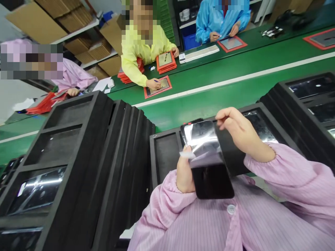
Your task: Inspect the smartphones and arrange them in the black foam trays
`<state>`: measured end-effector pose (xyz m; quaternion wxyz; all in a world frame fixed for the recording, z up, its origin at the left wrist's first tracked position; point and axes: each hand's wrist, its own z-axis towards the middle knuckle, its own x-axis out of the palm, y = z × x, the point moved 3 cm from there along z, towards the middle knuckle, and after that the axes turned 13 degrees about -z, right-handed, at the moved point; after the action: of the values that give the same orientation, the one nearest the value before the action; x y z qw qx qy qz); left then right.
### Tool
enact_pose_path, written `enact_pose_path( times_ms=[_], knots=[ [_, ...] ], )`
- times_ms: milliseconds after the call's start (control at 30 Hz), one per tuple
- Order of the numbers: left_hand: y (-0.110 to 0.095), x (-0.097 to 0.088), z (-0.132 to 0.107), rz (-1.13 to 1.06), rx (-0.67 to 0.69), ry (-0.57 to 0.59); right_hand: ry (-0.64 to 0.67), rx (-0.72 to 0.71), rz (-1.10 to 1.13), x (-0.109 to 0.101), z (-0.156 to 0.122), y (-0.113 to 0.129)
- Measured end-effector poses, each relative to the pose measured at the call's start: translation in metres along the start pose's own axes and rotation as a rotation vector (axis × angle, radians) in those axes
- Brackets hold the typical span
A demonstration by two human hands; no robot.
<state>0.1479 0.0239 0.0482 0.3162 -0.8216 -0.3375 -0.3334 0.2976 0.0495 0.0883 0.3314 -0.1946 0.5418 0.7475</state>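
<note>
One held glossy panel [212, 179]; three co-workers [142, 48]; two pink smocks [209, 226]; one yellow smock [131, 55]; one blue smock [208, 22]

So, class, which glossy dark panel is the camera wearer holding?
The held panel is the one in the left hand, partly over the lilac smock. Other panels nearby lie in compartments of black trays.

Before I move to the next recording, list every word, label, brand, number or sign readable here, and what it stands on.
No readable text in this view.
White tab by the glossy panel in the left hand: blurred, no print legible.
White patch on the wrapped panel in the left-side tray: too small to read.
White device on the green bench: any marking too small.
</note>
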Motion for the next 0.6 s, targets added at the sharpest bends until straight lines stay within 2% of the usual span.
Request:
enact_pose_path(
  times_ms=[67, 133, 167, 233, 300, 367, 467, 533, 600],
  knots=[
    [-0.002, -0.003, 0.001, 0.033, 0.077, 0.01, 0.173, 0.19, 0.005, 0.003, -0.005, -0.004],
    [-0.001, -0.005, 0.003, 0.037, 0.142, 0.027, 0.362, 0.273, -0.027, 0.008, -0.013, -0.004],
    [0.0, -0.006, 0.004, 0.029, 0.163, 0.034, 0.426, 0.298, -0.007, 0.01, -0.017, -0.003],
    [0.001, -0.007, 0.005, 0.022, 0.186, 0.029, 0.474, 0.368, 0.123, 0.009, -0.02, -0.003],
    [0.0, -0.011, 0.006, 0.03, 0.189, -0.005, 0.408, 0.461, 0.275, 0.003, -0.019, -0.009],
    [-0.004, -0.016, 0.007, 0.032, 0.152, -0.065, 0.246, 0.559, 0.367, -0.01, -0.015, -0.022],
    [-0.012, -0.027, 0.007, 0.006, 0.011, -0.176, 0.046, 0.664, 0.336, -0.026, -0.014, -0.05],
    [-0.016, -0.032, 0.006, 0.017, -0.051, -0.191, 0.028, 0.662, 0.211, -0.027, -0.018, -0.069],
    [-0.018, -0.032, 0.003, 0.055, -0.014, -0.15, 0.093, 0.575, -0.006, -0.019, -0.024, -0.083]
  ],
)
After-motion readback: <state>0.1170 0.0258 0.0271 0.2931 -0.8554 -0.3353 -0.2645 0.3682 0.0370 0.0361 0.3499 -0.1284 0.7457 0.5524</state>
